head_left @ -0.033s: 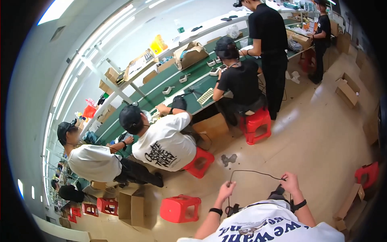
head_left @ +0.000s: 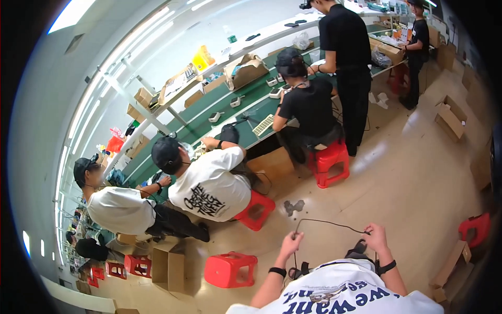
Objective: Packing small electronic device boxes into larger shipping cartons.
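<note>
A person in a white printed shirt holds a thin black cable (head_left: 327,223) stretched between both raised hands above a tan floor (head_left: 418,172). The left hand (head_left: 291,244) has its grip clamped on one end of the cable, where the line bends and drops toward the lap; the right hand (head_left: 374,235) has its grip pinched on the other end. Each wrist carries a dark band. The cable arches slightly upward between the two hands, clear of the floor.

Just left of the forearms stands an unoccupied red plastic stool (head_left: 229,269), with an open cardboard box (head_left: 168,268) beside it. A dark stain (head_left: 294,206) marks the floor just beyond the cable.

Farther on, co-workers sit in a row on red stools along a long green table (head_left: 209,107). The nearest, in a white shirt with a black graphic and a dark cap (head_left: 209,183), leans toward the table; another in a white shirt (head_left: 117,206) sits to the left. A third, in black (head_left: 308,104), sits farther along, near a person standing in black (head_left: 345,57). Small white devices (head_left: 236,100) and brown cartons (head_left: 244,70) line the table.

At the far end, another person in black (head_left: 418,44) stands by the table. More cardboard boxes (head_left: 451,118) lie on the floor at right, and a further red stool (head_left: 476,226) sits near the right edge.
</note>
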The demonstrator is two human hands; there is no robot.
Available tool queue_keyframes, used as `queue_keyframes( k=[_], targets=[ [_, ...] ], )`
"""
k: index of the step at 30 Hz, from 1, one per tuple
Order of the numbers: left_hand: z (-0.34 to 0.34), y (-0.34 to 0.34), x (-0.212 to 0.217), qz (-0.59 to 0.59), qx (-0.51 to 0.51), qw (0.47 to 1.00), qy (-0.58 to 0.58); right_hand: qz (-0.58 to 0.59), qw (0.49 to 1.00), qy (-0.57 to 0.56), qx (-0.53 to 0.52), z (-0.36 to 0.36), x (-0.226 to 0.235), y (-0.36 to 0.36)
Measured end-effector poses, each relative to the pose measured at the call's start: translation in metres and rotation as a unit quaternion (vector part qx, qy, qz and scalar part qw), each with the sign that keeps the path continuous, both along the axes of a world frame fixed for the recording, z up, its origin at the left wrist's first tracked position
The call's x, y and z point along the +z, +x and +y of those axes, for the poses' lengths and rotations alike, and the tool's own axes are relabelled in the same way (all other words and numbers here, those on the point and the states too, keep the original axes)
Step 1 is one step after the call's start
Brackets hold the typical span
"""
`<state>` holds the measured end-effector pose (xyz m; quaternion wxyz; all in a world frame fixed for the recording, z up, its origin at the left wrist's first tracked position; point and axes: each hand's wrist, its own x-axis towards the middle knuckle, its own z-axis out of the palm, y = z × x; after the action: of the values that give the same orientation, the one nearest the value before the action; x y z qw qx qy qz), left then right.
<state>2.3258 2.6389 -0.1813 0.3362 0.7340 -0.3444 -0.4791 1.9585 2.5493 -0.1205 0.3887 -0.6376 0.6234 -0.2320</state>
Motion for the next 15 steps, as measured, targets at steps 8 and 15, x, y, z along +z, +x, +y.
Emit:
queue_keyframes(
  k=[8,15],
  targets=[
    [-0.167,-0.138,0.066,0.012,-0.108,0.987,0.121,0.015,0.996,-0.026,-0.088,-0.114,0.048,-0.178],
    [-0.279,-0.283,0.116,-0.254,-0.34,0.886,0.185,-0.047,0.996,-0.049,-0.061,-0.189,0.112,-0.237]
  ],
)
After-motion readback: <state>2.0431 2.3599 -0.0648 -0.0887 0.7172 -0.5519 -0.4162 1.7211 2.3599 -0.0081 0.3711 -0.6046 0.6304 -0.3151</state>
